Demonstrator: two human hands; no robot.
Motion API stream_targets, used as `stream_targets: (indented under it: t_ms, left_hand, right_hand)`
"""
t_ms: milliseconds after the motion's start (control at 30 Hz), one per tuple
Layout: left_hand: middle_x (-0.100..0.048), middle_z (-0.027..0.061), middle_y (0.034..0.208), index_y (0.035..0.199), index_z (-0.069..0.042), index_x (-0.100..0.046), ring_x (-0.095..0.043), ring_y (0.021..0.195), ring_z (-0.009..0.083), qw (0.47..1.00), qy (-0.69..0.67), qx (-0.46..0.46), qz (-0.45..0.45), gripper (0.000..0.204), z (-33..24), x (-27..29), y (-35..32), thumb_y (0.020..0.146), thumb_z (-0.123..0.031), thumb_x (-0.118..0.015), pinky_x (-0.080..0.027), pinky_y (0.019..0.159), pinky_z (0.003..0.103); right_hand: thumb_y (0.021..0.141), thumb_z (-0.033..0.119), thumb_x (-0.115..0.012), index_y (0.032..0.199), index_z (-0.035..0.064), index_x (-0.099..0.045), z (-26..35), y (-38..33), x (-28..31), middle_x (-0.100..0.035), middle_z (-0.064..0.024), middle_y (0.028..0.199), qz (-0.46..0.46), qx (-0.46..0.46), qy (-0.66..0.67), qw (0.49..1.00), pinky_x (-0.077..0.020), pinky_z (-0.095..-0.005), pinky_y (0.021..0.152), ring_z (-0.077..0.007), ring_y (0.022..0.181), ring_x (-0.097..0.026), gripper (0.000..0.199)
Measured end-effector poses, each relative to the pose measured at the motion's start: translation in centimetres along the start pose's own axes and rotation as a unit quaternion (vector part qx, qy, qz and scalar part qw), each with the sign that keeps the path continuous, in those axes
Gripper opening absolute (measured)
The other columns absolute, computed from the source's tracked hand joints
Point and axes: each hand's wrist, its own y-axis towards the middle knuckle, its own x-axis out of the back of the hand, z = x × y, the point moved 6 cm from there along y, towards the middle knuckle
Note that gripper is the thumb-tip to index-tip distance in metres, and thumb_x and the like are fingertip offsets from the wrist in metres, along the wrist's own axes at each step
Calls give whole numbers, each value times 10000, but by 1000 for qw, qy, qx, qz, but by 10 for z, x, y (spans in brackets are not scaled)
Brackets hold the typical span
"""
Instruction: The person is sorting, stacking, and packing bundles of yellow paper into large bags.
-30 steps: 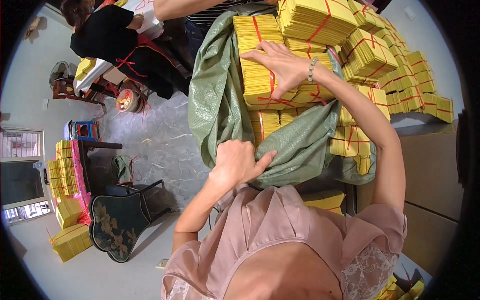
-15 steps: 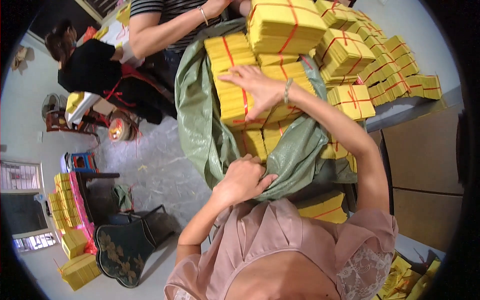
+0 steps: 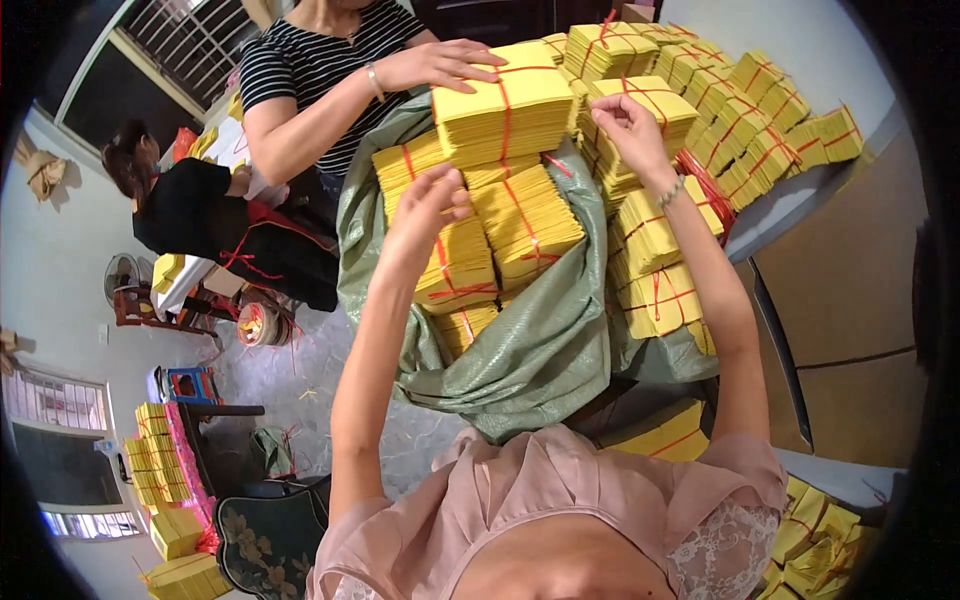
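A dark chair (image 3: 272,548) with flower shapes on its back is seen at the lower left. A blue and red stool (image 3: 190,385), a round fan (image 3: 122,271) and a barred window (image 3: 62,400) are seen higher up.

A head-worn wide fisheye camera looks steeply down and forward from close above the pleated dusty-pink fabric blouse (image 3: 545,480), facing the open-mouthed green woven-plastic sack (image 3: 545,350).

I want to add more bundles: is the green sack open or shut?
Open. The mouth of the green sack gapes wide, its rim slumped loosely, and tied yellow bundles show inside.
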Motion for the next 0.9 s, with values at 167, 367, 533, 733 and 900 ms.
stream_targets:
  t_ms: [167, 367, 533, 733, 900]
  left_hand:
    - [-552, 108, 1126, 1306, 4, -446, -534, 983, 155, 992, 128, -8, -3, 527, 16, -6, 11, 885, -250, -634, -455, 829, 293]
    - [-375, 231, 1351, 1409, 21, -246, -451, 1183, 260, 979, 175, -38, -95, 808, 6, -36, 12, 822, -295, -702, -402, 963, 355]
    - [-295, 256, 1416, 1445, 52, -148, -392, 1269, 280, 983, 142, -21, -112, 917, 22, -42, 21, 824, -350, -691, -327, 1041, 369]
    - [-347, 246, 1388, 1416, 44, -255, -458, 1218, 272, 973, 193, -54, -111, 776, 30, -59, 12, 849, -283, -673, -374, 1016, 365]
    - [-440, 226, 1260, 1403, 46, -228, -482, 1158, 264, 980, 150, -56, 117, 731, 60, -182, -22, 869, -244, -633, -456, 910, 376]
  right_hand:
    - [856, 137, -647, 960, 18, -645, -15, -6, 48, -643, -11, 859, -46, -17, -12, 999, -481, -207, 695, -56, 755, -576, 158]
    - [836, 297, -684, 1036, -10, -623, -105, -45, 157, -654, -114, 994, -67, -165, -61, 982, -505, -281, 791, -150, 902, -614, 371]
    - [818, 482, -650, 1174, -57, -568, -166, -72, 186, -621, -179, 1108, 81, -295, -157, 939, -475, -324, 843, -179, 1001, -590, 651]
    - [780, 588, -657, 1289, 21, -525, -208, -104, 178, -590, -75, 1178, 210, -445, -50, 869, -440, -304, 872, -175, 1062, -541, 774]
    - [794, 540, -676, 1264, 53, -538, -224, -118, 175, -574, -58, 1207, 176, -456, 116, 865, -448, -339, 893, -158, 1084, -535, 690]
